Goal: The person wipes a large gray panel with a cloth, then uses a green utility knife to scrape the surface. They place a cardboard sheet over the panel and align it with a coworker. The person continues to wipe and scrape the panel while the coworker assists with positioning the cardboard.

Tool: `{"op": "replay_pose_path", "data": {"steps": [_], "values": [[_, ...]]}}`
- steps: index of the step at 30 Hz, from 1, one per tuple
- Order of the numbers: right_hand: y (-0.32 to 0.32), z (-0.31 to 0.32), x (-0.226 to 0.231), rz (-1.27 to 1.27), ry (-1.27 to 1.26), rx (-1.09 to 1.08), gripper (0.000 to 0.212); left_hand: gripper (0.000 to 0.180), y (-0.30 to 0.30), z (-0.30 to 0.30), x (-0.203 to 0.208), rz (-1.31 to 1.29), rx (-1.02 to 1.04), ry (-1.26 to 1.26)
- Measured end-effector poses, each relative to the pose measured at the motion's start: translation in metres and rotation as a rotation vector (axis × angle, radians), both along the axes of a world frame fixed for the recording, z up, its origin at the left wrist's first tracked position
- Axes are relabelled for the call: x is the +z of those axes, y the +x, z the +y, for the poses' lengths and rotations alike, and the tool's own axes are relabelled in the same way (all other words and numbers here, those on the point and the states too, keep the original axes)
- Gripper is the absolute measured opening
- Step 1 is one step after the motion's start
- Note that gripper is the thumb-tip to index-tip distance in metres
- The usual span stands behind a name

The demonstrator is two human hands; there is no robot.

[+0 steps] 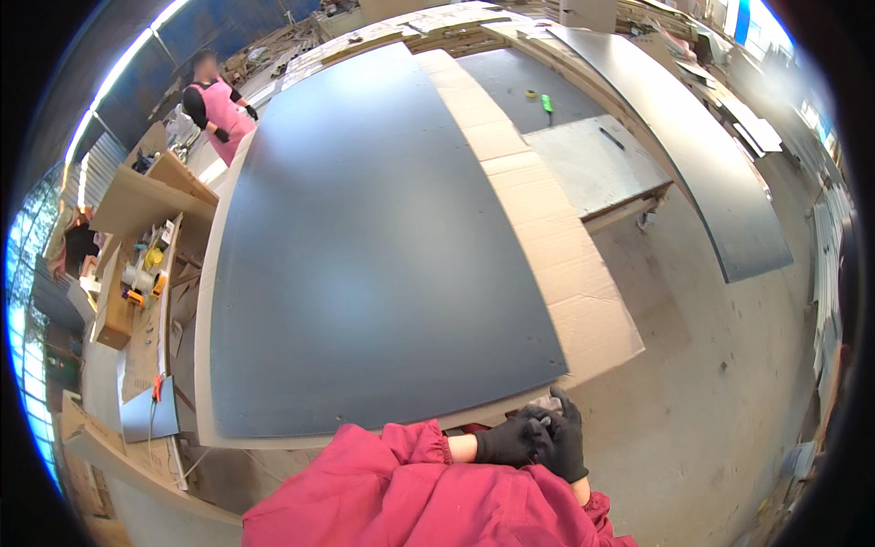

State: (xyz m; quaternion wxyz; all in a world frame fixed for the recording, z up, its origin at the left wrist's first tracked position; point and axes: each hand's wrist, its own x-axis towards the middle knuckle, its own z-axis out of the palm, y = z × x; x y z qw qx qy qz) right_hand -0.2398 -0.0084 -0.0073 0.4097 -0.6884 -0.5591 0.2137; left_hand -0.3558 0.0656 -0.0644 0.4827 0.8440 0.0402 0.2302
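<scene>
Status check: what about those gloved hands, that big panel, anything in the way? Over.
Left hand, right hand: close together, near-right corner of grey panel. Panel: flat over cardboard. Co-worker: far left, clear of hands.

I am seeing the person wearing loose, wrinkled crimson sleeves point(510, 501) with gathered, ruffled cuffs point(439, 444), plain black gloves point(499, 444) covering both hands point(563, 447).

- Left hand point(507, 443) and right hand point(565, 441): gloved in black
- 2 sleeves point(415, 443): plain crimson
- Large panel point(365, 246): plain dark blue-grey, paler sheen
- Cardboard point(538, 219): light tan
- Long panel point(693, 146): silvery, darkening to grey
- Small ring point(531, 94): yellow
- Small object point(547, 104): bright green
- Co-worker's apron point(217, 105): pink
- Floor point(711, 365): greyish beige
- Back wall point(246, 32): deep blue
</scene>
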Motion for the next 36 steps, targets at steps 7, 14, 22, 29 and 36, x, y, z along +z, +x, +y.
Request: {"op": "replay_pose_path", "data": {"steps": [7,14,22,29,36], "values": [[0.144,-0.053,0.014,0.526,0.045,-0.212,0.023,0.043,0.145,-0.028,0.046,0.241,-0.062,-0.368],[0.243,-0.068,0.017,0.670,0.002,-0.151,0.031,0.037,0.227,-0.039,0.060,0.381,-0.013,-0.352],[0.303,-0.016,0.030,1.017,-0.097,-0.107,0.037,0.029,0.262,0.016,0.058,0.147,0.149,-0.999],[0.334,0.056,0.036,0.750,-0.161,0.000,0.038,0.038,0.302,0.091,0.021,0.025,0.130,-0.799],[0.359,0.167,0.048,1.057,-0.328,0.221,0.040,0.033,0.291,0.119,-0.028,0.110,0.323,-0.192]]}}
